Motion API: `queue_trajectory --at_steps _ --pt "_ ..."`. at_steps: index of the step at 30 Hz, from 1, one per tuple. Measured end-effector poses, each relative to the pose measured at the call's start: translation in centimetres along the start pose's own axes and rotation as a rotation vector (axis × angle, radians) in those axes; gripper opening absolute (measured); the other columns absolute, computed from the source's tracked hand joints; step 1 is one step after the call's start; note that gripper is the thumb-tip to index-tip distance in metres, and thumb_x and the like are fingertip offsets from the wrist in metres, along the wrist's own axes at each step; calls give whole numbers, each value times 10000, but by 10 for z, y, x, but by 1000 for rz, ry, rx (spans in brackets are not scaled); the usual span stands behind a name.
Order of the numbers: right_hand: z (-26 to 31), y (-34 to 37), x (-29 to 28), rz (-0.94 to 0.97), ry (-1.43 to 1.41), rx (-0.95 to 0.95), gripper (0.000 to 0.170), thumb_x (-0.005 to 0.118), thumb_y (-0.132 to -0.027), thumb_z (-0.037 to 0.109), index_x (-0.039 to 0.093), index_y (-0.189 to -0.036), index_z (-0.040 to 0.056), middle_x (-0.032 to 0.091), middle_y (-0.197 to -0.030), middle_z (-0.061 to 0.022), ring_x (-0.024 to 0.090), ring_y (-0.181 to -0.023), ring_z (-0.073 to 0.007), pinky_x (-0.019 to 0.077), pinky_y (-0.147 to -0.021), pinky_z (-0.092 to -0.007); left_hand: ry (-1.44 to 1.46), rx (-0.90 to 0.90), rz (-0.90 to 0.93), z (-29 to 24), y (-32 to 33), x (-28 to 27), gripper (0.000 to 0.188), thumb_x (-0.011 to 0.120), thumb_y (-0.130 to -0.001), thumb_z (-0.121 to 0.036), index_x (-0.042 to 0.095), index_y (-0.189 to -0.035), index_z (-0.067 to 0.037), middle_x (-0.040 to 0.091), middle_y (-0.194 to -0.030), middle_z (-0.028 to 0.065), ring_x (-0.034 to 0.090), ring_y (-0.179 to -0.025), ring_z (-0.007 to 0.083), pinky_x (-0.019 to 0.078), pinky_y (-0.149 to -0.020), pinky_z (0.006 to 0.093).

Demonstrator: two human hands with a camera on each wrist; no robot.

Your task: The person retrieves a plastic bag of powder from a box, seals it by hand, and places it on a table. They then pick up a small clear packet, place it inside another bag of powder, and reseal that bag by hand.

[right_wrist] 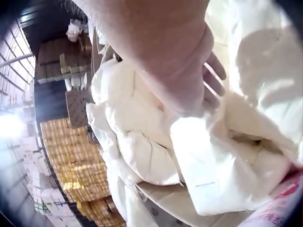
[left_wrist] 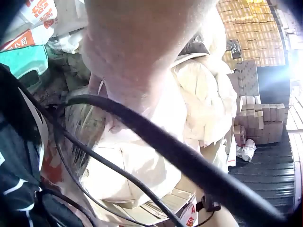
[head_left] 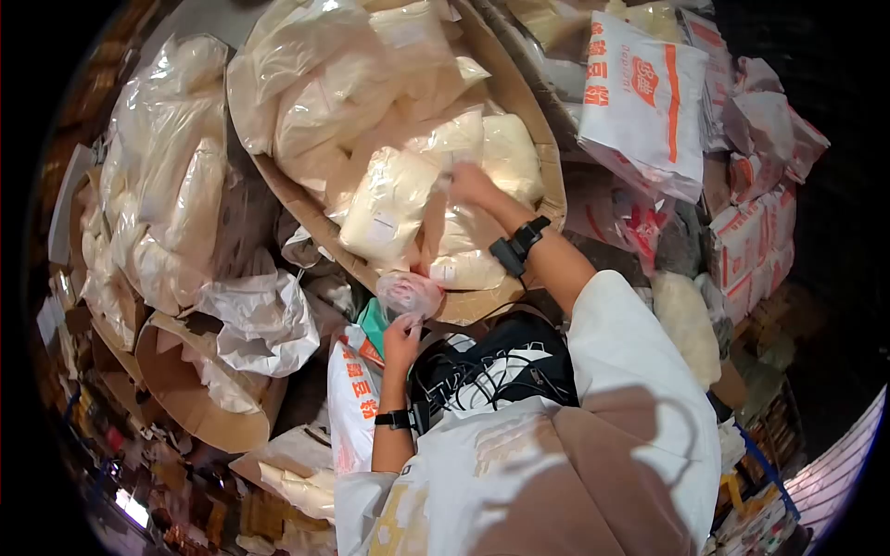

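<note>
Several clear plastic bags of cream-coloured powder fill a big open cardboard box. My right hand, slightly blurred, reaches into the box and grips the upper corner of one powder bag with a small white label. In the right wrist view, that hand has its fingers bent over the bag's top, and its thumb is hidden. At the box's near edge, my left hand pinches a crumpled clear plastic bag with pinkish red showing in it. The left fingertips are mostly hidden in the left wrist view.
Left of the box stand more powder bags, a crumpled white sack and a tipped cardboard drum. Orange-printed white sacks are stacked at right. Black cables lie across a dark bag at my waist.
</note>
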State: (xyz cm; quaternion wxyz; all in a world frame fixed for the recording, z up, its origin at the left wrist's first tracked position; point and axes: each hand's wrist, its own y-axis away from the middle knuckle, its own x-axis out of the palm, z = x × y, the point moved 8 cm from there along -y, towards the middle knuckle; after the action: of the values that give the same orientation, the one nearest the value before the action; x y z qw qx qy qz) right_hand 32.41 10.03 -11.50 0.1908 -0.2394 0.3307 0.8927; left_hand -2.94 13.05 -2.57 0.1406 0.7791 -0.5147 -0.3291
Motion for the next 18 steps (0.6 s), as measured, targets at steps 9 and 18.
queue_trajectory --at_steps 9,18 --pt "-72 -23 -104 -214 483 452 805 814 -704 268 432 -1375 40 446 -1426 -197 404 -1327 -365 394 -1072 -462 17 -51 16 4 -2 0 210 637 -910 -144 711 -1051 -7 709 -1070 158 682 -995 271 507 -882 328" --pt "-80 -49 -93 -94 617 47 464 798 -663 249 657 -1061 59 679 -983 -208 649 -951 -352 510 -873 -447 35 -29 -17 0 2 -1 191 607 -893 -97 700 -1014 17 708 -1006 175 682 -950 301 514 -846 335"
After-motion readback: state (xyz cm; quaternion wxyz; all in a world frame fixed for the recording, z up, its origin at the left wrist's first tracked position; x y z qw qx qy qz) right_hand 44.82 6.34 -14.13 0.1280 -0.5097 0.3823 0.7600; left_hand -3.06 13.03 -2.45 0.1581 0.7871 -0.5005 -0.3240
